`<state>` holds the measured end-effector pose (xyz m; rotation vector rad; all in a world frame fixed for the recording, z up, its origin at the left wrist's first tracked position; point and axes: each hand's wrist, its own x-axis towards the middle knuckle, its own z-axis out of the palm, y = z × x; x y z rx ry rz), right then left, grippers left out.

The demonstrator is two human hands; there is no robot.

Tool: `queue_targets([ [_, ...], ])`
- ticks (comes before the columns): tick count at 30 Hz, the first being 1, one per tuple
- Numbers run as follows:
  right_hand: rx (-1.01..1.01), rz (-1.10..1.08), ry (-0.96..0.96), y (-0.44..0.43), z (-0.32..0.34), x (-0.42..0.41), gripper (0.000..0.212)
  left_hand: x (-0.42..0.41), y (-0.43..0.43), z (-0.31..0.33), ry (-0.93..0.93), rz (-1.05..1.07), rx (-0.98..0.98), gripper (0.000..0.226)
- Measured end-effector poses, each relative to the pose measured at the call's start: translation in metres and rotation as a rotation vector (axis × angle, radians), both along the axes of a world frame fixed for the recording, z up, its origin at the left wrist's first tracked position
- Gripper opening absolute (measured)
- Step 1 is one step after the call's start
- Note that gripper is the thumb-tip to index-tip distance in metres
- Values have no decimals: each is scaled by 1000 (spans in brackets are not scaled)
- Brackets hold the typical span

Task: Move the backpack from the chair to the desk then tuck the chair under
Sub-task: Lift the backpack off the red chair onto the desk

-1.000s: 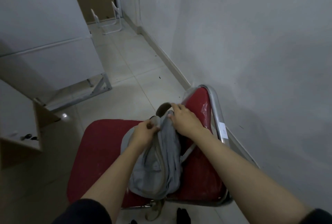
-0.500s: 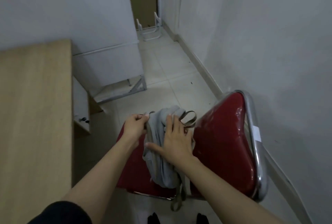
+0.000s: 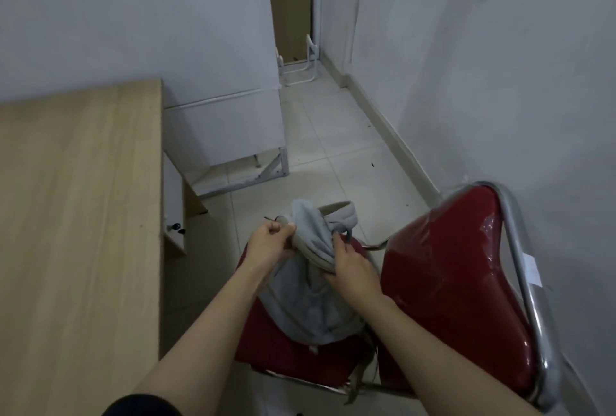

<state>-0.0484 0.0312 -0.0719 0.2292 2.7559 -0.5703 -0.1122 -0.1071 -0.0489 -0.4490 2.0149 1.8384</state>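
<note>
**Two hands gripping a grey backpack on a red chair beside a wooden desk**

Seen from above, looking down past both forearms. A white wall [image 3: 483, 82] fills the right side, and a pale tiled floor [image 3: 333, 149] runs away toward a doorway at the top. On the left is a light wooden desk [image 3: 76, 215] with a bare top. Behind it stands a white cabinet [image 3: 220, 122] on a metal frame.

At lower right is a chair [image 3: 450, 282] with glossy red padding and a chrome tube frame, its back against the wall side and its seat facing the desk, apart from it.

A soft grey backpack [image 3: 306, 302] is on the red seat, its bottom resting there and its top pulled upward. Beige straps dangle over the front edge of the seat.

The left hand [image 3: 268, 245] is closed in a fist around the top edge of the backpack, on the desk side. The right hand [image 3: 353, 275] has its fingers curled into the fabric and a beige strap near the top, on the chair-back side.

A small white wire rack [image 3: 298, 65] stands on the floor near the doorway.
</note>
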Motion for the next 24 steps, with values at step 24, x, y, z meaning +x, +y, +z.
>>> queue_targets([
  [24, -913, -67, 116, 14, 76, 2, 18, 126, 15, 6, -10, 199, 4, 48],
])
